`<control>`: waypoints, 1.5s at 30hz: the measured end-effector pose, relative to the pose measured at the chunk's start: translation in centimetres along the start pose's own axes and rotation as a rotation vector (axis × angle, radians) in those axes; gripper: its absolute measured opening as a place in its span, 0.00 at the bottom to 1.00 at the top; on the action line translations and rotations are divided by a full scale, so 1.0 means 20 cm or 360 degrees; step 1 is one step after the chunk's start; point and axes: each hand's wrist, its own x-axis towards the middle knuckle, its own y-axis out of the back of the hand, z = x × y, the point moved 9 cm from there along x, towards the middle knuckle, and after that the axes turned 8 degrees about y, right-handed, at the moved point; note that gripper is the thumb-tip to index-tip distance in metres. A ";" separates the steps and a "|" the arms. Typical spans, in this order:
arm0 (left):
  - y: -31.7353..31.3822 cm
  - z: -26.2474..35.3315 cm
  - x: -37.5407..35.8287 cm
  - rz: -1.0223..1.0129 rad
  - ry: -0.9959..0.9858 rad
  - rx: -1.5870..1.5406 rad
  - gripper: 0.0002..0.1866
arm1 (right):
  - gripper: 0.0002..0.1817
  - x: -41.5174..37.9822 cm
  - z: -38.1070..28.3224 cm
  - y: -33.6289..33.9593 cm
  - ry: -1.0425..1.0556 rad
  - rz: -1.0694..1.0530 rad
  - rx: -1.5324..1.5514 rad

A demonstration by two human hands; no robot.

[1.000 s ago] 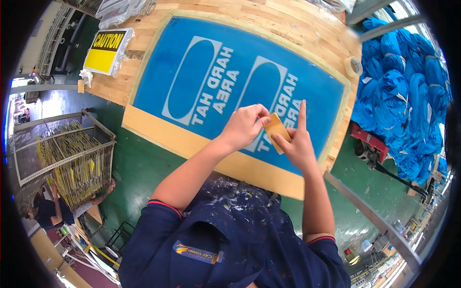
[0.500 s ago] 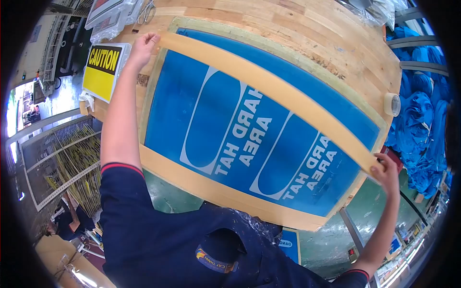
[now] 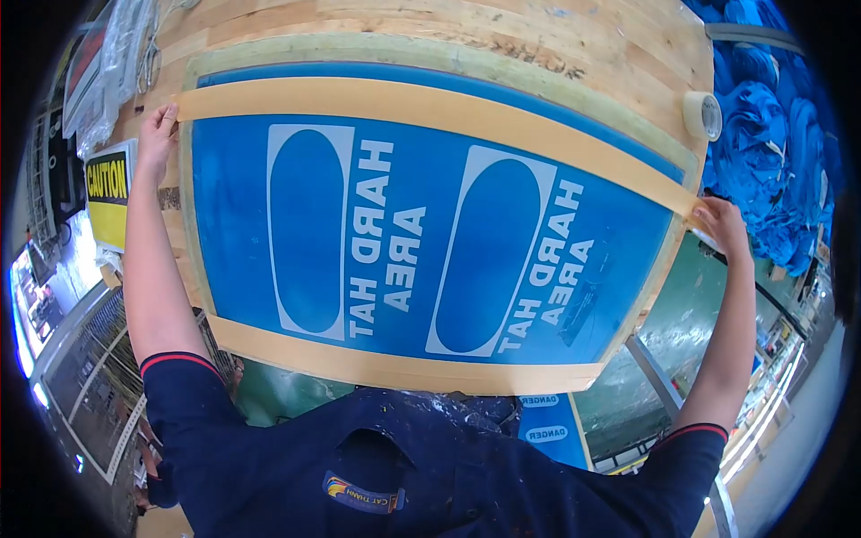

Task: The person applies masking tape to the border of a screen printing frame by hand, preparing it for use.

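Note:
A long tan strip of tape [image 3: 421, 106] stretches across the upper part of a blue printing screen [image 3: 307, 229] with mirrored "HARD HAT AREA" lettering. My left hand [image 3: 157, 134] pinches the strip's left end, just beyond the screen's left side. Its other end is gripped in my right hand [image 3: 723, 226], past the right side of the frame. Between the hands the strip runs close over the screen, with a band of blue showing above it. A second tan strip [image 3: 404, 369] lies along the near edge.
The wooden table [image 3: 430, 22] extends behind the screen. A tape roll [image 3: 702, 117] stands at the right edge. On the left is a yellow and black caution sign [image 3: 109, 193]. Blue fabric or plastic [image 3: 762, 134] is heaped at right. A blue "DANGER" panel [image 3: 552, 435] shows below the screen.
My view has turned. The right hand has carried its end of the strip away from me, so the strip now runs more nearly along the screen's far edge. Both hands keep their hold.

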 end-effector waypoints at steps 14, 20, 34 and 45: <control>0.01 -0.02 0.03 -0.0061 -0.0046 -0.0181 0.18 | 0.24 0.10 0.04 0.01 0.0010 -0.0085 -0.0139; 0.03 -0.06 0.06 -0.0095 -0.0019 -0.0162 0.19 | 0.24 0.10 0.03 0.01 -0.0003 -0.0091 -0.0184; 0.17 -0.14 0.22 0.0118 0.0069 -0.0156 0.25 | 0.27 0.18 0.20 -0.10 0.0017 -0.0232 -0.0167; 0.11 -0.12 0.15 0.0020 -0.0017 -0.0200 0.16 | 0.24 0.14 0.04 -0.03 -0.0030 -0.0201 -0.0195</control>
